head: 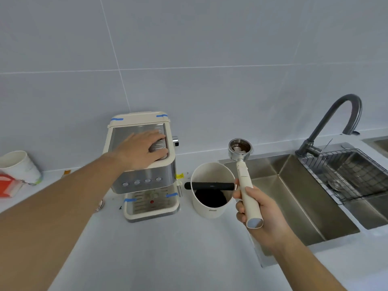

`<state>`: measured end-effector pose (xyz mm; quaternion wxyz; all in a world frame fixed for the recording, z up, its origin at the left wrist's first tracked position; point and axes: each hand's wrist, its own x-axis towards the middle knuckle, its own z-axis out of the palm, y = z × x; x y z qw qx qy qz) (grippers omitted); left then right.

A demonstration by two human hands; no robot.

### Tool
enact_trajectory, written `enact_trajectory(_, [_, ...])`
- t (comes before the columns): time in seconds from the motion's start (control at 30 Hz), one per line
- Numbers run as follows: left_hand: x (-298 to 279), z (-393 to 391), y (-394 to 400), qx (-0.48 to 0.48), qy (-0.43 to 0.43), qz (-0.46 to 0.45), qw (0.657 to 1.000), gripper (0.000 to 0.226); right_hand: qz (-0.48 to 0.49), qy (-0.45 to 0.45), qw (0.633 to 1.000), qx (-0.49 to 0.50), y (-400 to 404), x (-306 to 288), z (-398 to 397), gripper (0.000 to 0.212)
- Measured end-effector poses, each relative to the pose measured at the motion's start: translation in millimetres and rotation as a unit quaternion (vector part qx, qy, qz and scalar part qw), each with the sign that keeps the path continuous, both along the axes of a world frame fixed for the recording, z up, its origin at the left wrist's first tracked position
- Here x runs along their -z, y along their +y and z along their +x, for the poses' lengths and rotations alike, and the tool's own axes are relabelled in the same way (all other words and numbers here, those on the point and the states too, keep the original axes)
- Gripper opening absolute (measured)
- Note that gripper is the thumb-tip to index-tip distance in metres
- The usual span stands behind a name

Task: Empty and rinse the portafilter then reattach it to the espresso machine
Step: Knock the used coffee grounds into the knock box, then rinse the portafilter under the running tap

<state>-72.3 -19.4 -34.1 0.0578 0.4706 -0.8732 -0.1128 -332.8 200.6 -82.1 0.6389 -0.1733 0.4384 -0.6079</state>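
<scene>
Far left on the counter, a white cup is standing behind a red-orange packet, both cut off by the frame edge. A small metal ring is lying on the counter just under the left forearm.

Left hand is lying flat, palm down, on top of the espresso machine, fingers spread and loose, gripping nothing, just pressing on the steel top plate. Machine is cream and steel, four round buttons across the front, blue tape bits on the corners and drip tray. Group head is hidden from this angle, cannot tell what is under it.

Just right of the machine, a cream knock box is sitting with a black bar across its mouth and dark coffee grounds inside.

Right hand is clenching around the cream handle of the portafilter, held up in the air, off the machine, between the knock box and the sink. Basket end is pointing away and facing up, with dark coffee residue smeared inside.

Right side, the steel sink is sitting sunk into the counter, a wire rack is resting over its far part, and a dark grey gooseneck faucet is arching above it.
</scene>
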Motion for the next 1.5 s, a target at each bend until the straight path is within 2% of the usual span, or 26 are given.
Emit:
enact_trajectory(0.13, [-7,-12,4,-0.05,0.052,0.035,0.997,0.019,0.009,0.031,0.999,-0.019,-6,-10,-40,0.034])
enact_trajectory(0.33, [-15,-72,29,-0.133,0.141,0.036,0.98,0.034,0.009,0.082,0.995,-0.052,-12,-21,-102,0.033])
enact_trajectory(0.47, [-16,-141,60,-0.125,0.229,0.046,0.964,0.016,-0.009,0.096,0.993,-0.072,-17,-25,-139,0.026])
enact_trajectory(0.53, [-12,-180,75,-0.149,0.312,0.1,0.933,0.004,-0.015,0.103,0.992,-0.075,-17,-25,-157,0.022])
enact_trajectory(0.63, [2,-235,97,-0.184,0.424,0.186,0.867,0.007,-0.021,0.091,0.993,-0.072,-15,-26,-179,0.017])
enact_trajectory(0.73, [12,-289,121,-0.192,0.467,0.275,0.818,0.018,-0.023,0.09,0.994,-0.064,-12,-26,-205,0.016])
enact_trajectory(0.87, [21,-345,136,-0.2,0.484,0.341,0.78,0.01,-0.022,0.085,0.995,-0.037,-8,-17,-236,0.029])
enact_trajectory(1.0, [29,-392,143,-0.189,0.468,0.365,0.782,0.015,-0.027,0.098,0.995,-0.009,-3,-6,-265,0.034])
enact_trajectory(1.1, [34,-419,145,-0.18,0.459,0.374,0.786,0.02,-0.036,0.108,0.993,0.006,4,0,-281,0.025])
enact_trajectory(1.2, [43,-443,144,-0.181,0.449,0.364,0.796,0.024,-0.034,0.137,0.99,0.012,8,9,-295,0.024])
enact_trajectory(1.37, [61,-473,149,-0.202,0.44,0.363,0.796,0.013,0.003,0.157,0.987,0.031,15,29,-317,0.02])
enact_trajectory(1.5, [71,-493,150,-0.209,0.42,0.405,0.785,0.009,0.03,0.168,0.985,0.024,20,48,-335,0.029])
